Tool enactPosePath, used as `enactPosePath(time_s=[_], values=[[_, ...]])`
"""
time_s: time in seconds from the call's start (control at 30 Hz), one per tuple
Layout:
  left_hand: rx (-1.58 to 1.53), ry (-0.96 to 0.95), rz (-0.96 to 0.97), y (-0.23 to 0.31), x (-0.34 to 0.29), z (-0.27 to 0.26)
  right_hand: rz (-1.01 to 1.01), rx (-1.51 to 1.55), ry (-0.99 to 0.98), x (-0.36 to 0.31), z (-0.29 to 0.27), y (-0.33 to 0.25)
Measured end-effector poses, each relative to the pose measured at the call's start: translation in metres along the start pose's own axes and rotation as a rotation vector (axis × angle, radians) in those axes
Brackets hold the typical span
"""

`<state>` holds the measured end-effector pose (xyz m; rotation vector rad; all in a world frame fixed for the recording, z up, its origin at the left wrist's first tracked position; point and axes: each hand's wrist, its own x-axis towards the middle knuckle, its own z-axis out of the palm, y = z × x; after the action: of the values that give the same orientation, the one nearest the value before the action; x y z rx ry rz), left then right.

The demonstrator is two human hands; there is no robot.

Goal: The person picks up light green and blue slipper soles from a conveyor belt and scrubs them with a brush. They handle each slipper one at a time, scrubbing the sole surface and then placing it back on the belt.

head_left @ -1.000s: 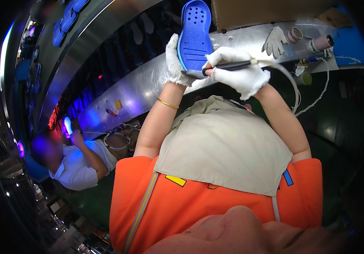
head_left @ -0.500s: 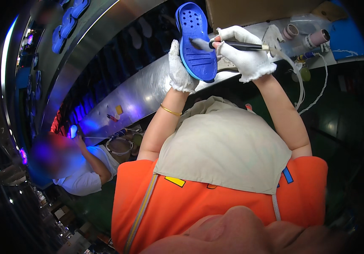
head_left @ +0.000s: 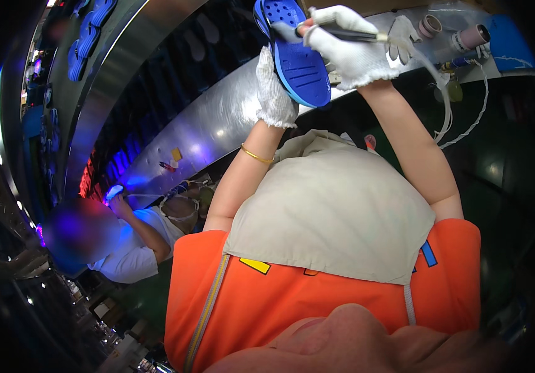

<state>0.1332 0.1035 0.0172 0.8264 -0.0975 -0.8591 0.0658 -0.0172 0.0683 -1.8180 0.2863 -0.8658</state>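
My left hand (head_left: 275,93), in a white knit glove, grips a blue shoe sole (head_left: 303,69) from its left edge, above the metal bench. Small round holes dot the sole's far end, grooves cross its near part, and a lighter blue band runs along its rim. A dark-handled brush (head_left: 349,35) is held in my gloved right hand (head_left: 353,55), whose fingertips are bare. The blurred bristles lie over the sole's left side, just below the holes; contact is hard to make out. From the handle's rear a clear tube (head_left: 436,78) hangs down.
Along the metal bench (head_left: 208,121) lie an empty white glove (head_left: 402,36) and two pinkish rolls (head_left: 470,37), with a blue surface (head_left: 511,43) beyond. Blue footwear (head_left: 84,46) rests on a line at far left. A co-worker in white (head_left: 127,252) sits to my left, holding something glowing.
The brush has shifted up and left, from the sole's middle toward the holes. The sole has moved up the picture, its near end swinging right; its far tip is now cut off.
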Motion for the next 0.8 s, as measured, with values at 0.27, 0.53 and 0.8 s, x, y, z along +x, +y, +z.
enactPosePath(time_s=[0.27,0.53,0.8], values=[[-0.013,-0.013,0.002,0.007,0.002,-0.004,0.152,0.261,-0.019,-0.017,-0.002,0.019],[-0.079,0.016,-0.203,-0.004,0.004,-0.040,0.053,0.179,-0.222,-0.012,-0.022,0.037],[-0.162,-0.176,-0.182,0.018,-0.003,-0.039,-0.254,-0.192,-0.713,0.003,-0.052,0.017]])
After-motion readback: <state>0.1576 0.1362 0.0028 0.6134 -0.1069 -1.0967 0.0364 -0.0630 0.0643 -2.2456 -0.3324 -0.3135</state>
